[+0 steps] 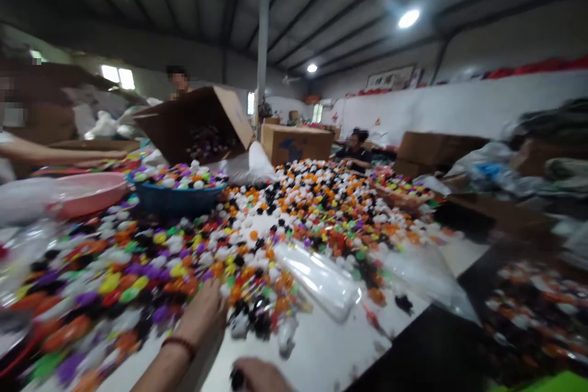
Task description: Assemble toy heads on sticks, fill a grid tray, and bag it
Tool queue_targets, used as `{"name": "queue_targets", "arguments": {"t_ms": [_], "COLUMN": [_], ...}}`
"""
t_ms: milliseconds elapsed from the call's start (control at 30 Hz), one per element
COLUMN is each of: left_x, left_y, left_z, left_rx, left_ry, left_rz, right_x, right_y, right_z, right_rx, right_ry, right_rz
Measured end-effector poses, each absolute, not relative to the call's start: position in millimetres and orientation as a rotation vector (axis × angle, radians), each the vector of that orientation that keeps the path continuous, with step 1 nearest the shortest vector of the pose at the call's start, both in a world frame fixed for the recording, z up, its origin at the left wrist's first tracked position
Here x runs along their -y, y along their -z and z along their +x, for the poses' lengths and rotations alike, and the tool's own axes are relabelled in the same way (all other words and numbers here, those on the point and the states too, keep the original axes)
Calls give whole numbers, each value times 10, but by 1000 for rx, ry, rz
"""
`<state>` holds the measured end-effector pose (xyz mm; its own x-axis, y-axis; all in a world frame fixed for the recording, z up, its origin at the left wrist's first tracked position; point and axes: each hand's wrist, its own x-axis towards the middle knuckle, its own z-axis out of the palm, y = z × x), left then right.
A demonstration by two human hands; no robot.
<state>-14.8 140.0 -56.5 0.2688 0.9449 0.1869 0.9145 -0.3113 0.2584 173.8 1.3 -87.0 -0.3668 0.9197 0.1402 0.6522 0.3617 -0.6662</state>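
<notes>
A wide heap of small toys (316,196) in orange, white, black, purple, green and yellow covers the white table (321,349). My left hand (206,309), with a dark red bracelet on the wrist, reaches into the near side of the heap; its fingertips are hidden among the toys. At the bottom edge my right hand (261,375) is partly in view, its fingers closed on a small black toy (237,378). Clear plastic bags (319,278) lie on the table, to the right of my left hand.
A blue basin (177,197) full of toys and a pink basin (94,194) stand at the left. Behind are an open cardboard box (229,113) and a closed one (298,142). Other people are at the left and the far side. More toys (537,312) lie at lower right.
</notes>
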Motion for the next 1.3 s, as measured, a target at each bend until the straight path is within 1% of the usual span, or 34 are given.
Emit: {"name": "queue_targets", "arguments": {"t_ms": [67, 200, 367, 467, 567, 667, 733, 833, 933, 1000, 1100, 1300], "left_x": [-1304, -1293, -1398, -1453, -1426, -1242, -1033, -663, -346, -197, -57, 56], "left_y": [470, 482, 519, 484, 447, 445, 468, 510, 527, 524, 519, 563], "left_z": [-75, 47, 83, 60, -16, -105, -135, -113, -35, 20, 86, 175], "left_rx": [-1785, -1903, -1827, -1786, -1766, -1684, -1571, -1388, -1113, -998, -1020, -1103], "left_ry": [-431, -345, -360, -491, -714, -948, -1041, -1119, -1204, -1247, -1289, -1227], "left_rz": [2393, 2248, 2098, 1943, 1727, 1467, 1298, 1059, 647, 477, 541, 734], "right_x": [78, 99, 118, 123, 101, 76, 65, 55, 45, 45, 62, 120], "right_y": [910, 889, 930, 983, 1015, 994, 937, 803, 680, 641, 632, 585], "right_z": [1672, 1648, 1713, 1753, 1771, 1769, 1765, 1759, 1743, 1726, 1709, 1763], "right_rx": [2139, 2179, 2089, 2028, 1894, 1707, 1599, 1585, 1675, 1741, 1807, 1966], "right_ry": [-843, -864, -877, -904, -955, -1138, -1219, -1099, -922, -832, -722, -567], "right_rz": [-1410, -1416, -1337, -1322, -1400, -1375, -1323, -1276, -1186, -1140, -1130, -1145]}}
